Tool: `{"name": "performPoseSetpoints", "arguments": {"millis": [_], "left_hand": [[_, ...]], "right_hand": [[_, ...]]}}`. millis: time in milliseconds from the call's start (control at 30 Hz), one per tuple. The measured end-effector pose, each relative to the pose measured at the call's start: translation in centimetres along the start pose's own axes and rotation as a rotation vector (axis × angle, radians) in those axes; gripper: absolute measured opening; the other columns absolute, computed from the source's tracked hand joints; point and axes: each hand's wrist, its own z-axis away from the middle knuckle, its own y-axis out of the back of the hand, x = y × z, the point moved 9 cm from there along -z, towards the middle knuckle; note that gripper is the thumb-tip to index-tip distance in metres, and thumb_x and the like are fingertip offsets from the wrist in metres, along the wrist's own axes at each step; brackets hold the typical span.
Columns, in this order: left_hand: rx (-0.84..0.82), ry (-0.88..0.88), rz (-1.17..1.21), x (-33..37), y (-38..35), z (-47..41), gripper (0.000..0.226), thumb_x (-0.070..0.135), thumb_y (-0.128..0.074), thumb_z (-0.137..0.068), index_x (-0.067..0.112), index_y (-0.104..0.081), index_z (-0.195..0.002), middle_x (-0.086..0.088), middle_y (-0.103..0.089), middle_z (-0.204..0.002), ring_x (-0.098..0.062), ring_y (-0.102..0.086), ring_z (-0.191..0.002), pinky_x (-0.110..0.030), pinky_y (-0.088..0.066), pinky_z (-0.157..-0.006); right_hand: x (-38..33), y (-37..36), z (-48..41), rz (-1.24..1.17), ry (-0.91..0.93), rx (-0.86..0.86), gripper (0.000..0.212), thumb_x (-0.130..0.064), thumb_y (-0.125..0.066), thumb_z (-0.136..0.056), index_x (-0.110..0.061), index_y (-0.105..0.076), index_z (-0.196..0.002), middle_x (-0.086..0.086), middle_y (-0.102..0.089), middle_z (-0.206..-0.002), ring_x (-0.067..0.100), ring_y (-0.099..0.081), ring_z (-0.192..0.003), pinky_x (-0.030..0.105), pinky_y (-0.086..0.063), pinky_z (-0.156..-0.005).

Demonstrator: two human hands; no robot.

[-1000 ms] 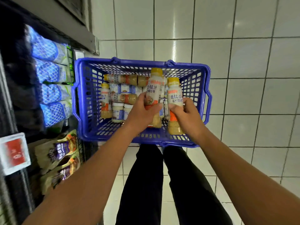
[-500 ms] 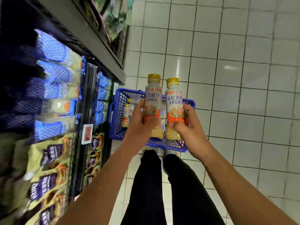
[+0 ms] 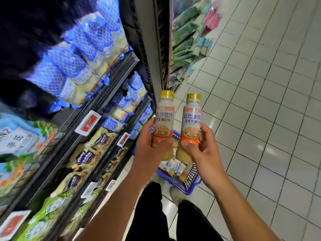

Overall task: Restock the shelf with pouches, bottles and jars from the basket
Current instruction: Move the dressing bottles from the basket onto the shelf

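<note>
Above blue basket (image 3: 186,190): left bottle (image 3: 164,117) and right bottle (image 3: 192,120) were upright, side by side.
Left hand (image 3: 150,146): gripped left bottle.
Right hand (image 3: 204,150): gripped right bottle.
Shelf (image 3: 107,92): stood leftward, holding pouches (image 3: 73,66).

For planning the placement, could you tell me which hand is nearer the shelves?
Left. The left hand is next to the shelves; the right hand lies beyond it, farther from them.
</note>
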Motion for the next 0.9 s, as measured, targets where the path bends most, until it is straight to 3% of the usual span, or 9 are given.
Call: {"name": "performPoseSetpoints", "arguments": {"millis": [67, 133, 267, 433, 533, 633, 733, 900], "left_hand": [[0.079, -0.053, 0.037, 1.5, 0.8, 2.0, 0.067, 0.018, -0.075, -0.073, 0.034, -0.053, -0.134, 0.001, -0.076, -0.098, -0.017, -0.073, -0.088, -0.026, -0.058, -0.07], [0.163, -0.09, 0.088, 2.6, 1.7, 4.0, 0.069, 0.018, -0.074, -0.071, 0.031, -0.051, -0.135, 0.005, -0.076, -0.095, -0.011, -0.073, -0.085, -0.022, -0.056, -0.067], [0.311, -0.158, 0.161, 4.4, 4.0, 8.3, 0.061, 0.019, -0.074, -0.072, 0.045, -0.052, -0.123, 0.014, -0.075, -0.096, -0.004, -0.072, -0.086, -0.018, -0.055, -0.067], [0.495, -0.254, 0.238, 6.0, 8.0, 14.9, 0.055, 0.031, -0.074, -0.068, 0.048, -0.06, -0.118, 0.006, -0.074, -0.109, -0.012, -0.07, -0.096, -0.027, -0.056, -0.073], [0.608, -0.302, 0.253, 6.3, 10.7, 19.1, 0.052, 0.02, -0.073, -0.073, 0.054, -0.061, -0.11, 0.01, -0.075, -0.104, -0.008, -0.071, -0.092, -0.025, -0.057, -0.07], [0.744, -0.319, 0.27, 5.5, 13.7, 23.8, 0.055, 0.01, -0.073, -0.082, 0.045, -0.055, -0.119, 0.012, -0.075, -0.104, -0.008, -0.071, -0.094, -0.03, -0.059, -0.074], [0.872, -0.328, 0.272, 4.4, 16.5, 28.6, 0.057, 0.002, -0.069, -0.088, 0.035, -0.05, -0.129, 0.015, -0.074, -0.104, -0.006, -0.071, -0.094, -0.033, -0.06, -0.075], [1.06, -0.342, 0.311, 1.9, 20.5, 37.9, 0.058, 0.022, -0.073, -0.074, 0.048, -0.053, -0.122, 0.006, -0.076, -0.097, -0.009, -0.072, -0.085, -0.026, -0.057, -0.066]], "right_hand": [[-1.5, -1.2, 0.9, 0.007, 0.014, -0.081, 0.068, -0.033, -0.08, -0.066, -0.032, -0.051, -0.127, -0.012, -0.072, -0.104, 0.009, -0.071, -0.095, 0.022, -0.057, -0.073], [-2.8, -2.6, 1.8, 0.03, 0.034, -0.168, 0.067, -0.028, -0.08, -0.067, -0.03, -0.051, -0.127, -0.009, -0.072, -0.105, 0.01, -0.072, -0.094, 0.022, -0.057, -0.071], [-4.9, -5.8, 3.9, 0.094, 0.093, -0.333, 0.061, -0.02, -0.078, -0.071, -0.033, -0.052, -0.125, -0.008, -0.072, -0.108, 0.01, -0.071, -0.096, 0.024, -0.057, -0.073], [-6.3, -10.8, 7.8, 0.162, 0.139, -0.551, 0.059, -0.011, -0.073, -0.077, -0.034, -0.05, -0.126, -0.012, -0.073, -0.108, 0.006, -0.071, -0.095, 0.019, -0.056, -0.072], [-6.6, -14.3, 10.7, 0.182, 0.144, -0.679, 0.06, -0.011, -0.073, -0.075, -0.027, -0.049, -0.128, -0.009, -0.074, -0.106, 0.007, -0.072, -0.093, 0.02, -0.056, -0.072], [-6.3, -17.9, 13.8, 0.2, 0.155, -0.793, 0.064, -0.01, -0.071, -0.074, -0.016, -0.046, -0.133, -0.011, -0.075, -0.101, 0.003, -0.071, -0.088, 0.018, -0.055, -0.071], [-5.1, -21.3, 17.4, 0.214, 0.143, -0.908, 0.063, -0.013, -0.072, -0.074, -0.019, -0.047, -0.132, -0.008, -0.074, -0.102, 0.006, -0.071, -0.089, 0.02, -0.056, -0.071], [-2.6, -26.4, 25.0, 0.241, 0.135, -1.07, 0.07, -0.035, -0.077, -0.066, -0.033, -0.048, -0.13, -0.013, -0.071, -0.111, 0.005, -0.069, -0.101, 0.02, -0.055, -0.076]]}}
